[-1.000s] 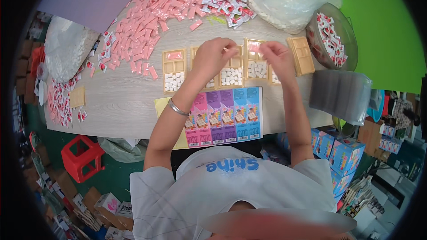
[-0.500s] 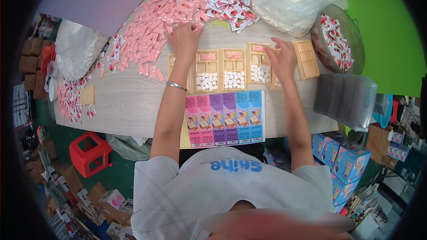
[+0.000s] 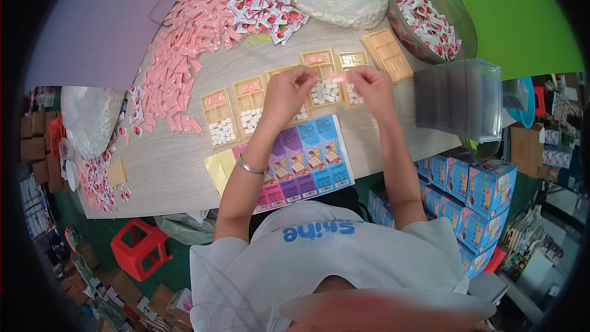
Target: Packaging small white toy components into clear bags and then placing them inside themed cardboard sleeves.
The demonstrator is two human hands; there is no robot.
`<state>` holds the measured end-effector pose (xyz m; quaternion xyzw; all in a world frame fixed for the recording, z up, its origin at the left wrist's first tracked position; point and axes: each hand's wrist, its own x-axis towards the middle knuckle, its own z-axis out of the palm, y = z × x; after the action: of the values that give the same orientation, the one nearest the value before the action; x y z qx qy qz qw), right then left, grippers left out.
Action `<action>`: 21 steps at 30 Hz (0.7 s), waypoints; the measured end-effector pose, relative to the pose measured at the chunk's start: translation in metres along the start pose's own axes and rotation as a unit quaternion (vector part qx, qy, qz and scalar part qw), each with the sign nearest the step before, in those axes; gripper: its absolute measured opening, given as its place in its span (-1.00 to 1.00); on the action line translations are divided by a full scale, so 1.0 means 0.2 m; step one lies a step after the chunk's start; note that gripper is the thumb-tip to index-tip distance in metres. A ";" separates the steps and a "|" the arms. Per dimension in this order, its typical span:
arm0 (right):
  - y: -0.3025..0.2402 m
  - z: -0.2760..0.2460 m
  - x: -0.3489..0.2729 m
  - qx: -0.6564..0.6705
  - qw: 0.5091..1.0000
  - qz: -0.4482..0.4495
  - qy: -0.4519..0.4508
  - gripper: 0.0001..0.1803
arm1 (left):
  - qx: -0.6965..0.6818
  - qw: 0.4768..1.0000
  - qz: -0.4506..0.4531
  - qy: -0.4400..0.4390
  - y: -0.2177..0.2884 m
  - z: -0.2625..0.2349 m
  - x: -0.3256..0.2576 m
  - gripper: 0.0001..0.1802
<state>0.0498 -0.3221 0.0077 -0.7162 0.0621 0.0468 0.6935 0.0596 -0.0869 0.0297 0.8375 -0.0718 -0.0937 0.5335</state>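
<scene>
One clear plastic bag (image 3: 92,120), bulging with white contents, stands at the left end of the bench (image 3: 153,172), with a small mixed pile (image 3: 97,185) of pink and strawberry-printed wrappers just in front of it. Next comes a broad heap (image 3: 172,74) of flat, pink, oblong packets in shiny wrapping, its upper right side meeting a mound (image 3: 267,12) of white wrappers printed with red strawberries. Five pale yellow compartment trays follow in a slanting row: the first tray (image 3: 212,115) and the second tray (image 3: 243,103) each carry a pink packet in the top compartment and white, marshmallow-like pieces at the near end. Below them lies a printed sheet (image 3: 295,172) banded pink, purple and blue. The left hand (image 3: 286,93) covers much of the third tray (image 3: 278,72), thumb and fingers drawn together; whether they grip anything I cannot tell. A single pink packet (image 3: 338,79), small, flat and glossy, is above the near part of the row, between the hands, pinched in the fingertips of the right hand (image 3: 373,90). Under and behind it stand the fourth tray (image 3: 324,70), with pink and white contents, and the fifth tray (image 3: 353,59), partly covered by that hand. Farther right are a tray stack (image 3: 388,55) and a see-through bowl (image 3: 463,15) of strawberry-printed wrappers.
</scene>
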 end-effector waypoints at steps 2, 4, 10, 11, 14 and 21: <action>-0.02 -0.10 0.10 -0.030 0.998 0.003 0.059 -0.84 | 0.056 0.996 0.008 0.064 -0.05 0.05 0.03 -0.76; 0.05 -0.19 0.22 -0.145 0.979 -0.070 0.123 -0.82 | 0.314 0.918 0.188 0.153 -0.09 0.12 0.06 -0.50; -0.09 0.04 0.21 -0.474 0.841 -0.192 0.176 -0.78 | 0.366 0.909 0.191 0.048 -0.09 0.33 0.02 -0.15; -0.12 0.10 0.22 -0.439 0.849 -0.226 0.187 -0.76 | 0.379 0.903 0.195 0.058 -0.10 0.34 0.01 -0.13; -0.15 0.24 0.41 -0.438 0.851 -0.281 0.074 -0.74 | 0.391 0.905 0.166 0.008 -0.03 0.33 0.00 -0.12; -0.05 0.47 0.81 -0.623 0.741 -0.247 0.032 -0.87 | 0.343 0.921 0.161 0.085 -0.08 0.13 -0.13 -0.14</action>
<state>0.2131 -0.2327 -0.0095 -0.9800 -0.1378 -0.1212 0.0770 0.0283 -0.0978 0.0065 0.9513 -0.1875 0.0955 0.2253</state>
